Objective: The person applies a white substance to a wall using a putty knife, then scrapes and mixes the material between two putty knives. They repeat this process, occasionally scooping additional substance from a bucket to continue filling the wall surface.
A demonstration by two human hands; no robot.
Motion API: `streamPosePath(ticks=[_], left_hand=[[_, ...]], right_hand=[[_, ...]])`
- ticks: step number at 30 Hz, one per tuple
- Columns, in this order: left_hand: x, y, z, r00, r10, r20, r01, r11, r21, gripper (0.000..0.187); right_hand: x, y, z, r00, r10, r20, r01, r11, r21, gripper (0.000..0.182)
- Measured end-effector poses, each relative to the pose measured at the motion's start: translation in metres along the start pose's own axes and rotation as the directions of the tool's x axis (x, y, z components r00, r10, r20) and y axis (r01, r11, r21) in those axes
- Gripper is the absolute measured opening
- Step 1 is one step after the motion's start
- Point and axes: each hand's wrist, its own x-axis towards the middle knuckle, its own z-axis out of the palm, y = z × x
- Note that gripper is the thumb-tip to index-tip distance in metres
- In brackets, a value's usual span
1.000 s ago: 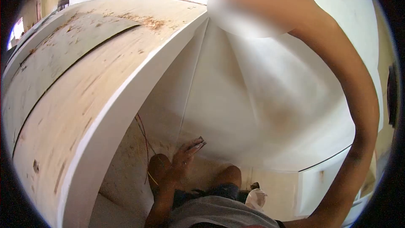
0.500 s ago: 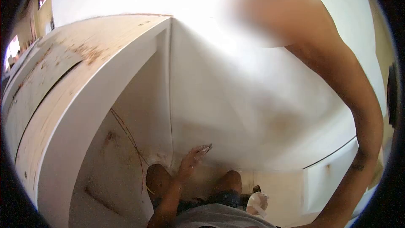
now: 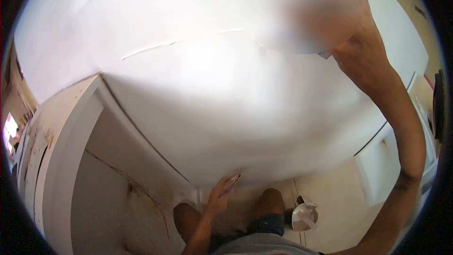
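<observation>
My left hand (image 3: 223, 191) is low in the view, in front of the large white panel (image 3: 212, 89). Its fingers are closed round a thin, whitish-smeared object too small to name. At the upper right my right hand (image 3: 355, 33) is raised against the panel, its fingers hidden by a blurred patch. A small blue and white edge (image 3: 324, 55) shows beside that hand; what it belongs to is unclear. A raised white line (image 3: 151, 49) runs across the panel's upper left part.
A round container (image 3: 298, 222) with pale material stands on the floor by my right knee. At the left is a white-edged cabinet frame (image 3: 71, 127) with an open recess and thin wires (image 3: 120, 172). A pale box-like part (image 3: 377, 165) stands at the right.
The view has shifted left and up, showing more of the panel and its white line. My right hand now shows its wrist and a blue and white edge. My left hand still grips the thin object.
</observation>
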Motion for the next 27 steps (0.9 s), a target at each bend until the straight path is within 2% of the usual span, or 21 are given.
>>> streamPosePath(ticks=[4, 6, 7, 8, 10, 11, 13, 14, 15, 16, 18, 19, 20, 22, 23, 24, 25, 26, 27], left_hand=[[0.007, -0.006, 0.013, 0.997, 0.060, 0.044, -0.057, 0.996, -0.066, 0.046], [0.003, 0.011, 0.014, 0.995, -0.078, -0.062, 0.068, 0.986, -0.149, 0.043], [0.004, 0.013, 0.016, 0.996, -0.075, -0.044, 0.068, 0.988, -0.139, 0.043], [0.003, 0.012, 0.017, 0.979, -0.186, -0.080, 0.163, 0.959, -0.231, 0.040], [-0.003, -0.008, 0.018, 0.950, -0.297, -0.093, 0.255, 0.914, -0.316, 0.038], [-0.009, -0.035, 0.012, 0.979, -0.194, -0.068, 0.181, 0.970, -0.160, 0.036], [-0.002, -0.031, 0.011, 0.996, -0.088, -0.011, 0.088, 0.996, 0.000, 0.034], [0.008, 0.004, 0.018, 0.977, -0.211, -0.023, 0.192, 0.924, -0.330, 0.035], [0.014, 0.024, 0.024, 0.943, -0.334, 0.010, 0.268, 0.738, -0.619, 0.037], [0.017, 0.027, 0.027, 0.943, -0.330, 0.028, 0.278, 0.743, -0.608, 0.037], [0.021, 0.032, 0.032, 0.886, -0.459, -0.061, 0.330, 0.719, -0.612, 0.047], [0.022, 0.035, 0.032, 0.885, -0.464, -0.049, 0.343, 0.718, -0.606, 0.047], [0.024, 0.038, 0.033, 0.813, -0.577, -0.074, 0.470, 0.727, -0.501, 0.048], [0.019, 0.030, 0.034, 0.720, -0.685, -0.110, 0.605, 0.697, -0.386, 0.049], [0.014, 0.007, 0.033, 0.860, -0.498, -0.113, 0.444, 0.839, -0.313, 0.050], [0.014, 0.009, 0.036, 0.917, -0.385, -0.100, 0.346, 0.896, -0.277, 0.051], [0.014, 0.011, 0.038, 0.960, -0.267, -0.085, 0.239, 0.939, -0.247, 0.051], [0.022, 0.042, 0.050, 0.930, -0.362, -0.065, 0.291, 0.832, -0.473, 0.050], [0.027, 0.063, 0.056, 0.893, -0.449, -0.024, 0.319, 0.670, -0.671, 0.049]], right_hand=[[-0.047, 0.022, 0.020, 0.998, 0.067, 0.015, -0.067, 0.998, -0.016, 0.054], [-0.063, 0.030, 0.025, 0.996, 0.094, 0.012, -0.093, 0.995, -0.024, 0.054], [-0.075, 0.034, 0.029, 0.992, 0.122, 0.006, -0.122, 0.992, -0.026, 0.055], [-0.085, 0.037, 0.032, 0.989, 0.150, 0.000, -0.149, 0.988, -0.030, 0.056], [-0.109, 0.044, 0.038, 0.980, 0.199, 0.016, -0.198, 0.979, -0.037, 0.059], [-0.121, 0.047, 0.042, 0.971, 0.237, 0.020, -0.237, 0.971, -0.034, 0.061], [-0.141, 0.054, 0.054, 0.959, 0.284, 0.021, -0.283, 0.958, -0.038, 0.064], [-0.151, 0.057, 0.060, 0.946, 0.323, 0.011, -0.322, 0.946, -0.036, 0.066], [-0.159, 0.058, 0.065, 0.941, 0.337, 0.021, -0.335, 0.941, -0.049, 0.066], [-0.167, 0.060, 0.070, 0.923, 0.383, 0.029, -0.382, 0.924, -0.028, 0.069], [-0.182, 0.056, 0.077, 0.898, 0.437, 0.052, -0.437, 0.899, -0.015, 0.073], [-0.186, 0.051, 0.080, 0.866, 0.495, 0.062, -0.498, 0.867, 0.034, 0.076], [-0.190, 0.047, 0.083, 0.831, 0.550, 0.077, -0.556, 0.827, 0.084, 0.079], [-0.195, 0.040, 0.085, 0.809, 0.578, 0.105, -0.587, 0.802, 0.112, 0.083], [-0.197, 0.034, 0.083, 0.761, 0.629, 0.157, -0.648, 0.749, 0.141, 0.083], [-0.195, 0.029, 0.074, 0.711, 0.675, 0.196, -0.702, 0.695, 0.155, 0.082], [-0.194, 0.026, 0.061, 0.664, 0.703, 0.254, -0.746, 0.649, 0.152, 0.070], [-0.195, 0.020, 0.051, 0.659, 0.708, 0.254, -0.749, 0.646, 0.144, 0.070], [-0.192, 0.015, 0.044, 0.568, 0.789, 0.235, -0.816, 0.502, 0.286, 0.061]])
